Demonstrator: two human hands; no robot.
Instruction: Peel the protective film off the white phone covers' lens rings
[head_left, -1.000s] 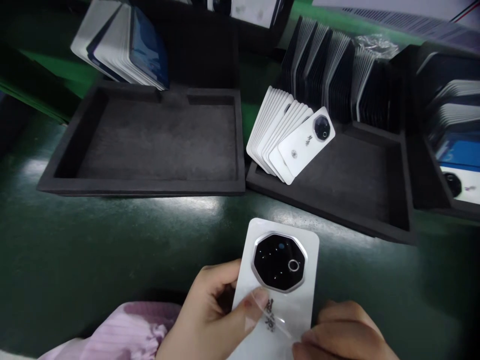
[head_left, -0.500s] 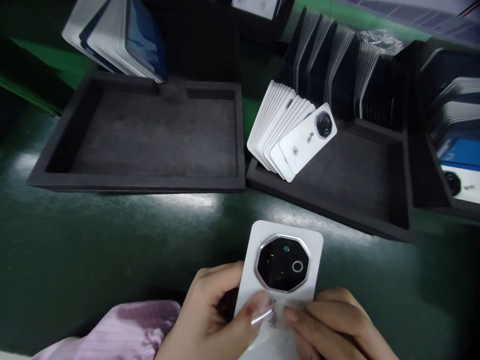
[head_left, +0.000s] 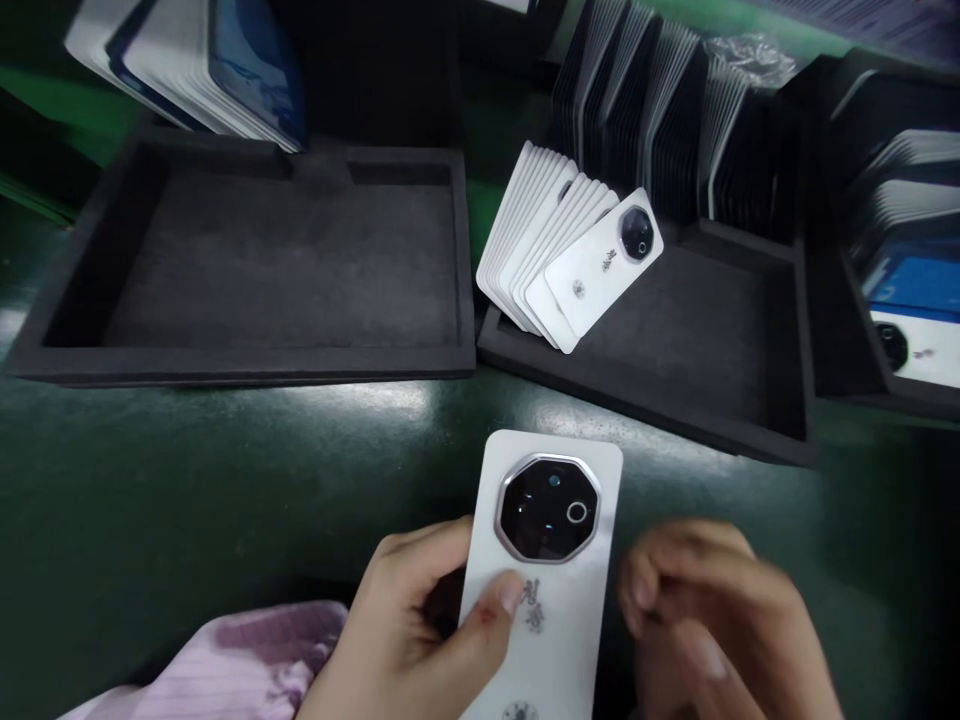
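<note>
A white phone back cover (head_left: 551, 640) with a black octagonal camera area (head_left: 549, 508) stands upright at the bottom centre. My left hand (head_left: 420, 620) grips its left side, thumb lying flat over the front near the dark printed characters. A round printed mark shows at the cover's lower end, which runs out of the picture. My right hand (head_left: 720, 610) is just right of the cover, apart from it, slightly blurred with fingers curled in. Whatever it may hold is hidden.
Ahead on the left lies a black tray (head_left: 285, 362) with a stack of covers (head_left: 180, 70) behind it. Fanned white covers (head_left: 532, 240) rest on the left edge of another black tray (head_left: 645, 400). Dark panels (head_left: 667, 110) stand in rows behind, near crumpled clear plastic (head_left: 754, 58).
My right hand has come off the cover's front and moved right. The clear film seen over the printed characters is gone from there. My left hand keeps its grip; the view has shifted slightly.
</note>
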